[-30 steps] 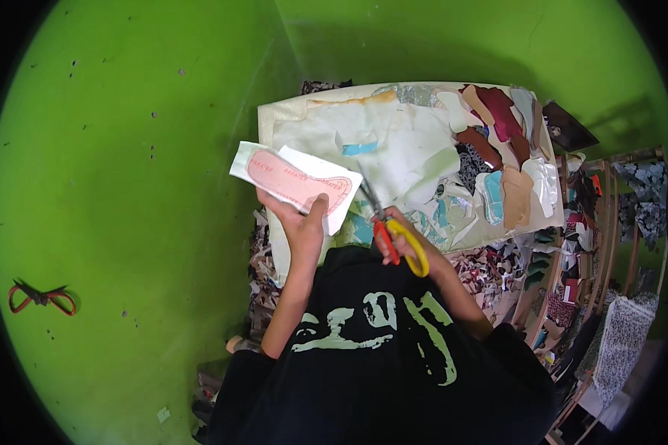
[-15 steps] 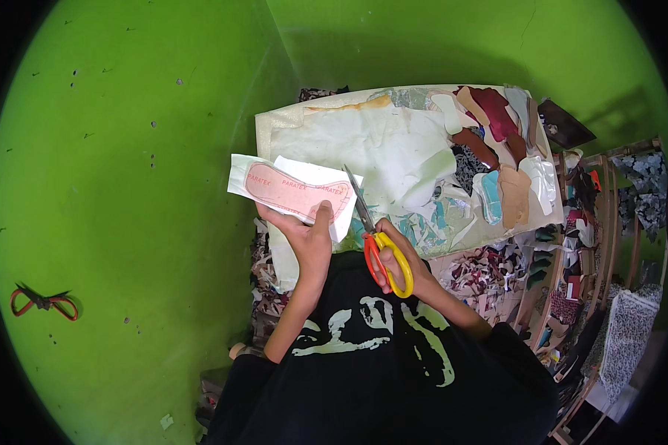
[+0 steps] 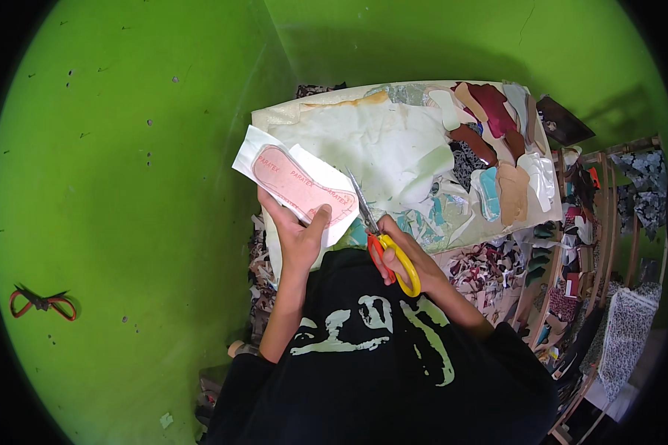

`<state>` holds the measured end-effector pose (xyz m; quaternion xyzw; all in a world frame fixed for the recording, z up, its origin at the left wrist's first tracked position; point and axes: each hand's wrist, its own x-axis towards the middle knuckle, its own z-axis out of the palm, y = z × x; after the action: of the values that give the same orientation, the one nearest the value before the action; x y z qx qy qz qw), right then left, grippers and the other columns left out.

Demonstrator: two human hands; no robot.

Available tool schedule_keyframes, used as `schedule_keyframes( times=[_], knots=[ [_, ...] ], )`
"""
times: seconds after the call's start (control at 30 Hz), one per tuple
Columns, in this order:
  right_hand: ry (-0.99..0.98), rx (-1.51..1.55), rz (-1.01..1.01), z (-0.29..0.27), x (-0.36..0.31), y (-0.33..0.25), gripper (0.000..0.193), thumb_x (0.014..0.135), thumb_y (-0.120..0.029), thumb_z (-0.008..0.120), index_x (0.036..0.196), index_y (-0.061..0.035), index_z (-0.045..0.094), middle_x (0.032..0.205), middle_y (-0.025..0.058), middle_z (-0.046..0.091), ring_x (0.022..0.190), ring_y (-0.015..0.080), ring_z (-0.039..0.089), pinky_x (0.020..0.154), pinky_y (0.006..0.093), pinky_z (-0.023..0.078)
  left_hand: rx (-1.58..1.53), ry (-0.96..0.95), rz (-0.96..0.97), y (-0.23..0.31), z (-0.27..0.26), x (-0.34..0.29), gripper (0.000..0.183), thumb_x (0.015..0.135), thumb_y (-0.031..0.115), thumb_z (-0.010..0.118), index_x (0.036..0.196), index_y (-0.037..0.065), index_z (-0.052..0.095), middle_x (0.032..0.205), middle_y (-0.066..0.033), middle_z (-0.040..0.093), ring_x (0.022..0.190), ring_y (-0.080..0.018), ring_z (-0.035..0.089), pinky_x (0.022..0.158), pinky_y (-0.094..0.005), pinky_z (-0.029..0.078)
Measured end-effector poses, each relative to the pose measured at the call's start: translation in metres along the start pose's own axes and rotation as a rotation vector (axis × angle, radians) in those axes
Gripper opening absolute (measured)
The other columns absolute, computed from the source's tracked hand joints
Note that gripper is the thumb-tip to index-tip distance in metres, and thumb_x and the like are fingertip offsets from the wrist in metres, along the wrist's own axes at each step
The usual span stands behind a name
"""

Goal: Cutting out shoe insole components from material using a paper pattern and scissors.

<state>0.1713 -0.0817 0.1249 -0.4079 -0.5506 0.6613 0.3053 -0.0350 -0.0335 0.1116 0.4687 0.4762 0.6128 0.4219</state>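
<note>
Between thumb and fingers, my left hand (image 3: 300, 236) grips a pink insole-shaped template (image 3: 298, 185) together with a white sheet (image 3: 249, 154) under it. The sheet sticks out past the template's outline on several sides. My right hand (image 3: 410, 256) is wrapped round the red and yellow handles of a pair of scissors (image 3: 395, 261). Their blades point up and away, close beside the sheet's right edge; whether they touch it I cannot tell. Both hands are above the near side of a table covered in a large white sheet (image 3: 356, 141).
Insole-shaped pieces in tan (image 3: 513, 194), maroon and white lie on the table's right side, near teal scraps (image 3: 438, 211). A rack (image 3: 605, 222) with materials stands at the right. Red-handled scissors (image 3: 43, 302) hang on the green wall at the left.
My left hand has turned the template and sheet clockwise, so their far end points higher. The scissors have shifted slightly right and down, and their blades look closer together.
</note>
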Motion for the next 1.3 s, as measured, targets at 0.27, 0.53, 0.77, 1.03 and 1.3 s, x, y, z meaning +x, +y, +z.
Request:
schedule_keyframes(
  times=[0.27, 0.53, 0.77, 1.03, 1.3],
  knots=[
    [0.043, 0.042, 0.078, -0.004, -0.005, -0.009, 0.048, 0.097, -0.050, 0.055, 0.103, -0.0068, 0.035, 0.063, 0.0033, 0.047, 0.042, 0.0112, 0.049, 0.041, 0.0260, 0.042, -0.025, -0.012, 0.008, 0.002, -0.003, 0.010, 0.100, 0.076, -0.006, 0.068, 0.151, 0.006, 0.003, 0.145, -0.0207, 0.030, 0.132, -0.0270, 0.036, 0.110, -0.0391, 0.031],
    [-0.007, -0.089, -0.012, -0.006, 0.000, -0.007, 0.069, 0.089, -0.071, 0.049, 0.103, -0.0047, 0.035, 0.066, 0.0062, 0.048, 0.047, 0.0157, 0.053, 0.045, 0.0285, 0.045, -0.004, -0.085, 0.036, 0.006, -0.007, 0.013, 0.099, 0.076, -0.007, 0.066, 0.151, 0.006, 0.004, 0.145, -0.0208, 0.030, 0.132, -0.0264, 0.037, 0.110, -0.0388, 0.032],
    [-0.014, 0.011, 0.055, -0.004, -0.007, -0.011, 0.051, 0.096, -0.053, 0.056, 0.100, -0.0062, 0.035, 0.065, 0.0048, 0.048, 0.045, 0.0121, 0.052, 0.041, 0.0253, 0.042, -0.047, -0.067, 0.030, 0.010, 0.000, 0.013, 0.099, 0.077, -0.007, 0.066, 0.151, 0.007, 0.003, 0.145, -0.0207, 0.031, 0.131, -0.0263, 0.038, 0.109, -0.0388, 0.033],
    [0.017, -0.060, 0.007, -0.004, -0.005, -0.008, 0.063, 0.091, -0.067, 0.051, 0.101, -0.0059, 0.037, 0.067, 0.0052, 0.048, 0.045, 0.0140, 0.053, 0.042, 0.0261, 0.043, -0.088, -0.151, -0.010, 0.010, -0.005, 0.016, 0.098, 0.078, -0.009, 0.065, 0.151, 0.009, 0.002, 0.142, -0.0211, 0.035, 0.126, -0.0264, 0.046, 0.104, -0.0398, 0.042],
    [-0.118, -0.142, 0.045, -0.016, -0.008, -0.017, 0.071, 0.088, -0.074, 0.047, 0.100, -0.0043, 0.038, 0.067, 0.0073, 0.049, 0.048, 0.0157, 0.056, 0.042, 0.0274, 0.043, -0.147, -0.339, -0.083, 0.011, -0.019, 0.023, 0.094, 0.078, -0.012, 0.059, 0.151, 0.008, 0.003, 0.141, -0.0212, 0.038, 0.127, -0.0279, 0.049, 0.100, -0.0417, 0.047]
  ],
)
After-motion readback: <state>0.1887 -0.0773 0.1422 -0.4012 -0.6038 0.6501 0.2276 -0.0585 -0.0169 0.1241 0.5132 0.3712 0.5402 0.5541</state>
